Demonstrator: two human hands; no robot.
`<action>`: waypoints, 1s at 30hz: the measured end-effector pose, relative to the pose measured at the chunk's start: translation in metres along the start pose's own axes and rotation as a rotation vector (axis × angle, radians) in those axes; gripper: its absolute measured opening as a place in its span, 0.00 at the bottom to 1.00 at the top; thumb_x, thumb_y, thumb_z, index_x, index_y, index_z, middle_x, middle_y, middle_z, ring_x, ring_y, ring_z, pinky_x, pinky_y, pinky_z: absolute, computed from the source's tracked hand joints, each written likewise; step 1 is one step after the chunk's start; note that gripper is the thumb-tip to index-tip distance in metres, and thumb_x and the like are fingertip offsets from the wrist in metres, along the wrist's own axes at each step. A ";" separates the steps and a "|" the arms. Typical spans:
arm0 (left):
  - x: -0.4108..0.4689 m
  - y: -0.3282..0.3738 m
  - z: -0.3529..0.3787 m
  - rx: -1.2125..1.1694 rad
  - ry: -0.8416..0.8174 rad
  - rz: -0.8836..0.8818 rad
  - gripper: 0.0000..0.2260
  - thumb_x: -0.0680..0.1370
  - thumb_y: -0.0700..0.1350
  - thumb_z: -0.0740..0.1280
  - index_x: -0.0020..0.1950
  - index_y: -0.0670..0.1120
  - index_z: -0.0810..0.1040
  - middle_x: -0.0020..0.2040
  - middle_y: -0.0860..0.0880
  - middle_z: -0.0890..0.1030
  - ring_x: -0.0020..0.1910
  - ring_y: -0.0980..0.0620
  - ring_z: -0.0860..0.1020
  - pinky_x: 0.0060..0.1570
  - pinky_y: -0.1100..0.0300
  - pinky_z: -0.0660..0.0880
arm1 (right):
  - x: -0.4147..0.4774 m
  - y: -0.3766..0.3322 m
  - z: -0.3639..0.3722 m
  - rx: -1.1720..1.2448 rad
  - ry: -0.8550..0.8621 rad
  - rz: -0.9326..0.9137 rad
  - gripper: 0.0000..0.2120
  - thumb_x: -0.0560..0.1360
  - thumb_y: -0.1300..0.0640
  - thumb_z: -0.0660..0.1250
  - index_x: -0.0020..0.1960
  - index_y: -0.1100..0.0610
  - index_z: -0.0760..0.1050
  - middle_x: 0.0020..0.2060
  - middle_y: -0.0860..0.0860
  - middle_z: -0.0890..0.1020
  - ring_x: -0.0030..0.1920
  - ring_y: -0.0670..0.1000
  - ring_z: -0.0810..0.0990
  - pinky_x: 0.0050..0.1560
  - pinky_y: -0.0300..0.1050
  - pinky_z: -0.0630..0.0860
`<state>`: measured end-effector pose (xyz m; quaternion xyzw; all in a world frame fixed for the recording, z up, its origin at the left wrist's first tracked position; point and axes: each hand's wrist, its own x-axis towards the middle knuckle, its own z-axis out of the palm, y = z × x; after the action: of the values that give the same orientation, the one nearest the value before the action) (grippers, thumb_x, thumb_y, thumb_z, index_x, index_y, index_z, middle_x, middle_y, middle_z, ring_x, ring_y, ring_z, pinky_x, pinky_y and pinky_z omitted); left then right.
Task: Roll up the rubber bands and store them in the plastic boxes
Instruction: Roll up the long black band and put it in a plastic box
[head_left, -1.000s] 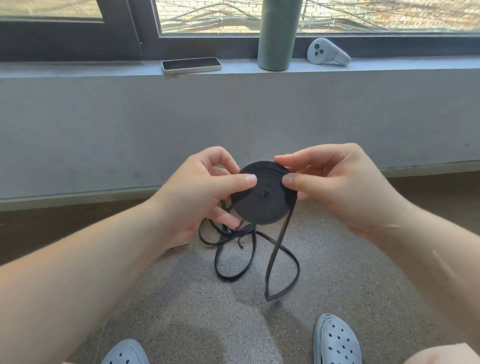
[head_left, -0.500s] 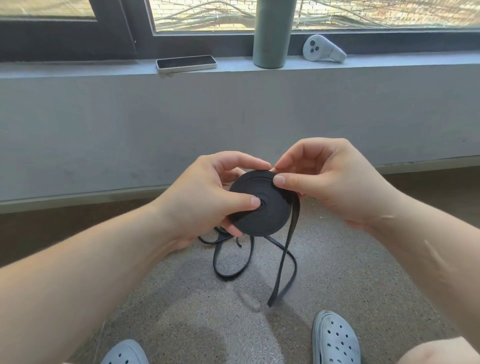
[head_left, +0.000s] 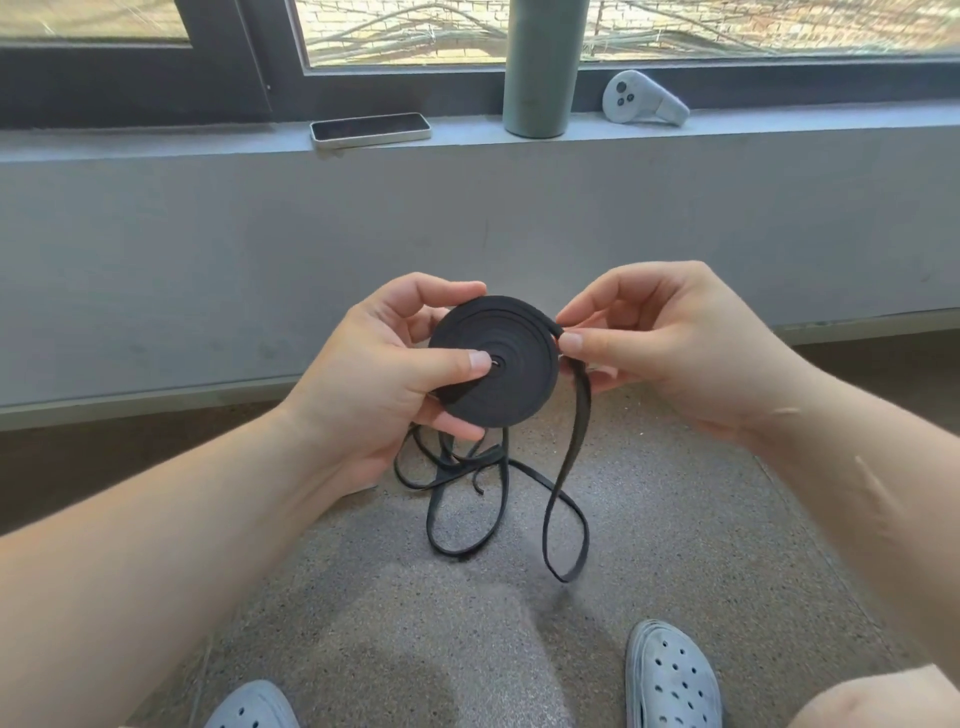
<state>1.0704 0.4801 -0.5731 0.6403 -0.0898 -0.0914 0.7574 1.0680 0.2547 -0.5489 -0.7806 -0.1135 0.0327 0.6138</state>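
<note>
The left hand grips a flat black coil of rubber band, thumb pressed near its centre hole and fingers behind, holding it up in front of the body. The right hand pinches the band where it leaves the coil's upper right edge. Judging by its thickness, the coil is well along, but a long loose tail hangs from the pinch and trails in several loops on the speckled floor, so the winding is unfinished. No plastic box is in view, so storing is not yet done. The loops cross one another and may be tangled; I cannot tell for sure. Two grey clogs sit near the bottom edge. Well beyond, on the windowsill, lie a phone, a tall green bottle and a pale controller, clear of the work
</note>
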 end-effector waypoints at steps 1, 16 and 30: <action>-0.001 0.000 0.000 -0.014 -0.005 -0.008 0.18 0.72 0.30 0.72 0.52 0.52 0.82 0.46 0.46 0.82 0.44 0.41 0.85 0.27 0.46 0.82 | -0.001 0.001 0.003 0.012 0.001 0.005 0.03 0.74 0.68 0.72 0.46 0.62 0.81 0.33 0.52 0.85 0.34 0.47 0.83 0.42 0.49 0.84; 0.004 -0.001 -0.004 -0.024 -0.032 -0.113 0.10 0.79 0.42 0.67 0.40 0.49 0.70 0.41 0.44 0.79 0.35 0.44 0.81 0.23 0.49 0.79 | -0.007 0.006 0.012 0.004 0.069 -0.087 0.14 0.73 0.70 0.72 0.51 0.53 0.85 0.36 0.57 0.85 0.36 0.48 0.82 0.38 0.42 0.80; 0.002 -0.002 -0.002 0.253 -0.266 -0.059 0.19 0.75 0.33 0.72 0.60 0.54 0.82 0.53 0.41 0.83 0.46 0.42 0.85 0.33 0.40 0.83 | -0.002 0.009 0.005 -0.042 -0.114 0.016 0.06 0.74 0.70 0.72 0.46 0.61 0.80 0.34 0.53 0.82 0.37 0.50 0.81 0.37 0.42 0.77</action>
<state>1.0730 0.4811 -0.5751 0.7151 -0.1809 -0.1853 0.6493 1.0666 0.2569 -0.5588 -0.7911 -0.1429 0.0798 0.5894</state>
